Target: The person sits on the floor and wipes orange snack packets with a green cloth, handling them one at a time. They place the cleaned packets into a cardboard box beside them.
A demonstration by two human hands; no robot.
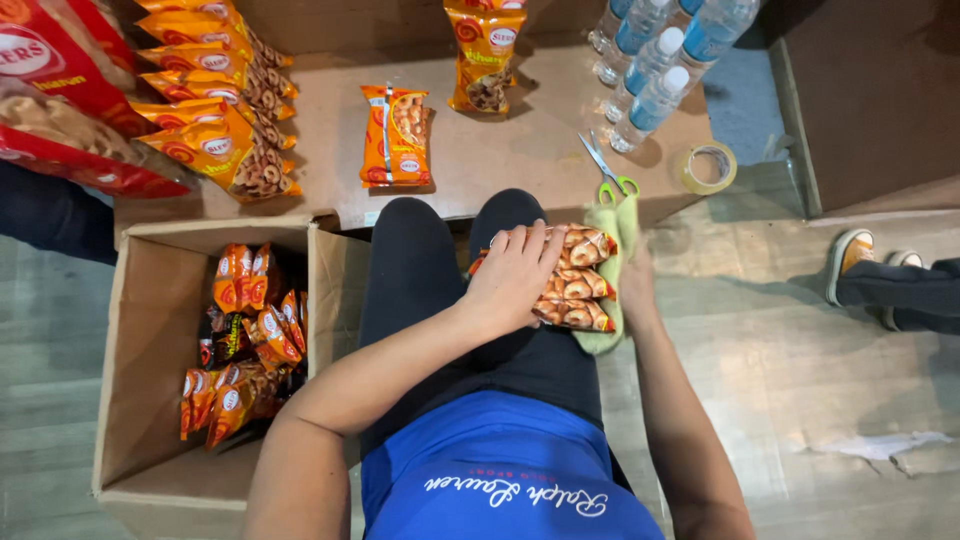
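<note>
Near the middle of the frame, on the person's right thigh, the left hand (pixel 515 275) lies flat with fingers loosely spread and pressed down on a stack of orange snack packets (pixel 578 285). The packets' right ends stick out past the fingertips, showing ring-shaped snacks. The right hand (pixel 634 290) is at the far side of the stack, against a pale green bag (pixel 612 262) under the packets; its fingers are hidden, so I cannot tell how they are set. At lower left an open cardboard box (pixel 150 340) holds more orange packets. On the low table (pixel 500 150) above lie a flat packet (pixel 396 136), green-handled scissors (pixel 606 168), a tape roll (pixel 708 167) and water bottles (pixel 650 70).
</note>
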